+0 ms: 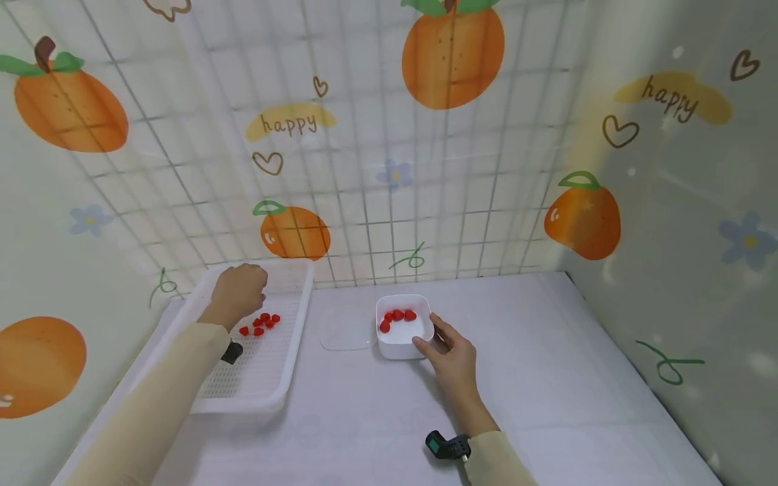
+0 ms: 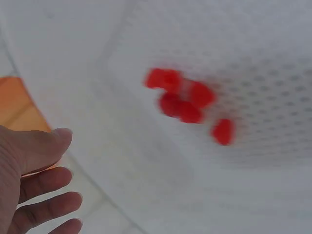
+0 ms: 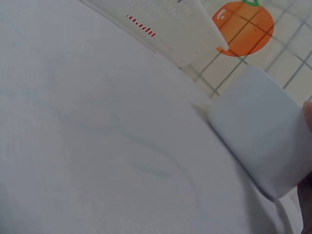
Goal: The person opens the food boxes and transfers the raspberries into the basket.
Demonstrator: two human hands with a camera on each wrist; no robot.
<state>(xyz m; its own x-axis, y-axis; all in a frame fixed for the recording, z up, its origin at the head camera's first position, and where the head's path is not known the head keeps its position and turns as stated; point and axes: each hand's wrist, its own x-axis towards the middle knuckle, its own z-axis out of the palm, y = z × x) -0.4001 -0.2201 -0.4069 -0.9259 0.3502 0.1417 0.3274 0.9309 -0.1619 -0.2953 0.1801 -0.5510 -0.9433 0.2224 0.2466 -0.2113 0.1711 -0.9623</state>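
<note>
My left hand (image 1: 239,291) hangs over the far part of a white perforated basket (image 1: 296,351). In the left wrist view its thumb and fingers (image 2: 46,184) are loosely bent and apart, with nothing between them. Below it, a cluster of small red, rounded pieces (image 2: 223,131) lies on the basket floor. With thumb and fingers my right hand (image 1: 454,358) holds a small white square box (image 1: 401,349) at its right side and near rim. Several similar red pieces (image 1: 398,315) sit along the box's far and left sides. The right wrist view shows the box's outer wall (image 3: 258,131).
A clear flat lid (image 1: 345,332) lies on the white tablecloth (image 1: 365,418) between basket and box. Behind the table stands a grid covered by a sheet printed with oranges (image 1: 452,57); a similar sheet (image 1: 681,202) hangs on the right.
</note>
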